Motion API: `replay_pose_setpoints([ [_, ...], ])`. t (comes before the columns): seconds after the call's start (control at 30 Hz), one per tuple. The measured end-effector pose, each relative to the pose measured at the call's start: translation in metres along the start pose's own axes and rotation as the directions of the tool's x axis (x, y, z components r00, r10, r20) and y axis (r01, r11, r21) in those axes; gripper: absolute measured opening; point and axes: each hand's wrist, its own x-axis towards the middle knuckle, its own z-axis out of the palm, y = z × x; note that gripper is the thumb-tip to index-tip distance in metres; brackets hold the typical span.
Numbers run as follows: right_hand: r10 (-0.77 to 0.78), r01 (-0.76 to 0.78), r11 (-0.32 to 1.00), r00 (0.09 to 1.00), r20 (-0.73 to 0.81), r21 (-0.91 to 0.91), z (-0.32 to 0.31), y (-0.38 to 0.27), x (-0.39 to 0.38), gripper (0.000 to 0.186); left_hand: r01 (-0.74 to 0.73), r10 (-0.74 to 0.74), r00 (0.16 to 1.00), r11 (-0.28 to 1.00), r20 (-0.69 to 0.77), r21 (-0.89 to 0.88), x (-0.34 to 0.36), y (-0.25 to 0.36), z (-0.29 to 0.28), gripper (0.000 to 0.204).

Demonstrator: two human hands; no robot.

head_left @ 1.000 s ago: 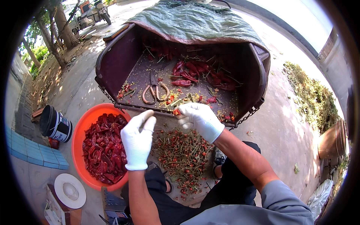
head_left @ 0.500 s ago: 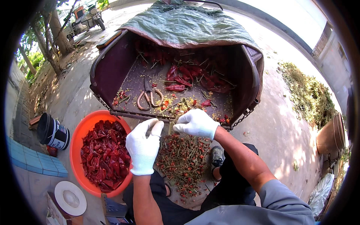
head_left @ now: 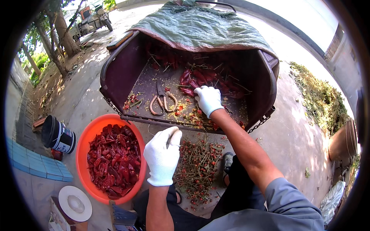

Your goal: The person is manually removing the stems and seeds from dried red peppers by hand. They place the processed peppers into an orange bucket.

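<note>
My right hand, in a white glove, reaches into a dark maroon cart bed. Its bent fingers meet a red chili pepper at the near edge of a pile of dried chilies; the fingertips are partly hidden. My left hand, also gloved, hovers between an orange basin and a heap of stems, its fingers curled together; whatever they may hold is hidden. Scissors with copper-coloured handles lie in the bed. The orange basin contains cut red chili pieces.
Below my hands, a heap of stems lies on the ground between my feet. A green tarp covers the cart's far part. Chains hang at its corners. At left stand a black bucket and a white round lid.
My right hand has gone from beside the left hand forward into the cart bed, to the chilies. My left hand has dropped slightly nearer to me, and its fingers have drawn closer together.
</note>
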Motion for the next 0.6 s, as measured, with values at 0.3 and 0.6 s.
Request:
replay_pose_setpoints([
  [0.3, 0.141, -0.111, 0.959, 0.985, -0.103, 0.26, -0.034, 0.009, -0.018, 0.02, -0.078, 0.076, 0.996, 0.996, -0.035, -0.049, 0.003, 0.0, 0.014, 0.016],
  [0.6, 0.139, -0.355, 0.383, 0.935, 0.327, 0.853, -0.101, 0.002, -0.05, 0.027, -0.163, 0.163, 0.987, 0.987, 0.007, 0.008, 0.007, 0.01, 0.027, 0.043],
])
